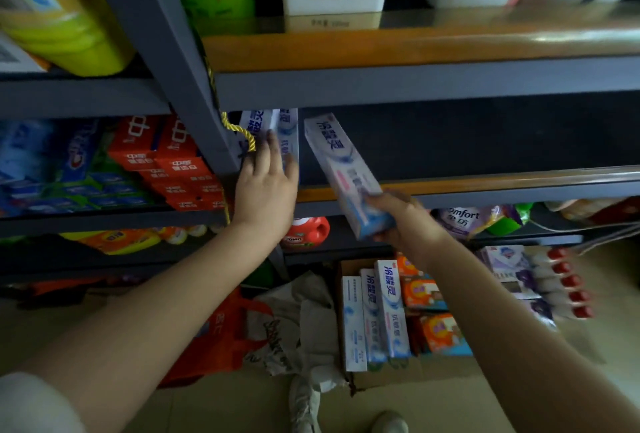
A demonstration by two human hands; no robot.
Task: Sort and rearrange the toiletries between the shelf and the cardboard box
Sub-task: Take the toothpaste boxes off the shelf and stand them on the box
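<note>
Right hand [398,221] gripping a toothpaste box [343,172] tilted at the shelf [485,186], left hand [266,190] resting flat-fingered against the shelved boxes [273,134], more lying in the cardboard box [341,321] below.

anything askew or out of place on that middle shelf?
Only the toothpaste box gripped in the right hand: it sits tilted, not yet on the shelf. The left hand rests on upright toothpaste boxes by the post. A yellow cord dangles there. Nothing spilled.

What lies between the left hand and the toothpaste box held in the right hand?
Nothing: the head view shows only dark bare shelf gap between the left hand, resting on shelved toothpaste boxes, and the held toothpaste box.
</note>
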